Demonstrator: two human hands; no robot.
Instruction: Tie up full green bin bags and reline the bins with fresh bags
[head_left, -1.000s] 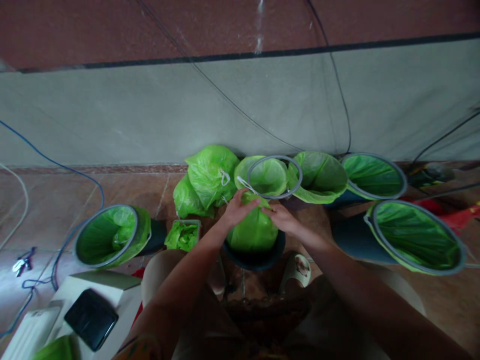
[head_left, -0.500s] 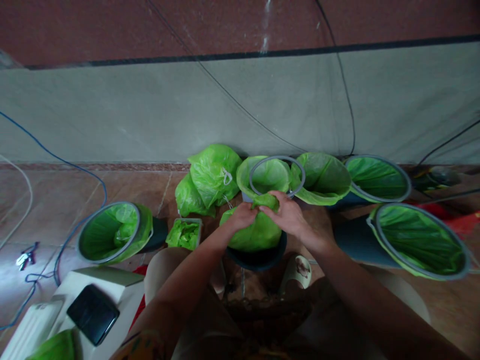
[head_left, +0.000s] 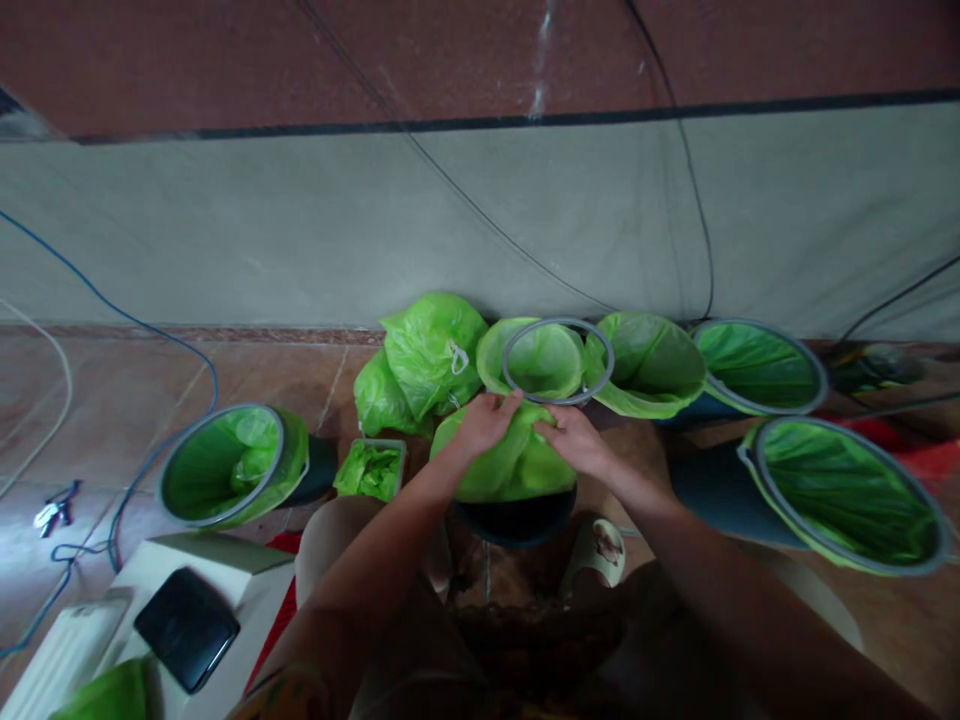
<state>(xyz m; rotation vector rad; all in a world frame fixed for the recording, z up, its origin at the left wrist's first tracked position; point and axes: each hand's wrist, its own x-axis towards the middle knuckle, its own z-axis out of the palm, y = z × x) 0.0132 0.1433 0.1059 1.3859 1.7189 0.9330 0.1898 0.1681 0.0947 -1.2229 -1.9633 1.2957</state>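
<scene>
A green plastic bag (head_left: 517, 465) sits in the mouth of a dark bin (head_left: 517, 522) between my feet, its upper part spread above the bin. My left hand (head_left: 487, 418) grips the bag's top edge on the left, fingers closed on the plastic. On the right side of the same edge, my right hand (head_left: 574, 435) pinches the bag with thumb and fingers. Just beyond my hands, a loose grey ring (head_left: 609, 365) rests across a green-lined bin (head_left: 491, 350). The bottom of the bag is hidden inside the dark bin.
Filled green bags (head_left: 431, 350) stand by the wall, beside a small box of green bags (head_left: 371, 470). More lined bins stand to the right (head_left: 847, 490) and left (head_left: 225, 470). A phone (head_left: 187, 630) lies on a white box at lower left; a blue cable (head_left: 142, 325) crosses the floor.
My hands have moved apart, and the bunched neck of the green bag has spread wider between them. The view has shifted slightly.
</scene>
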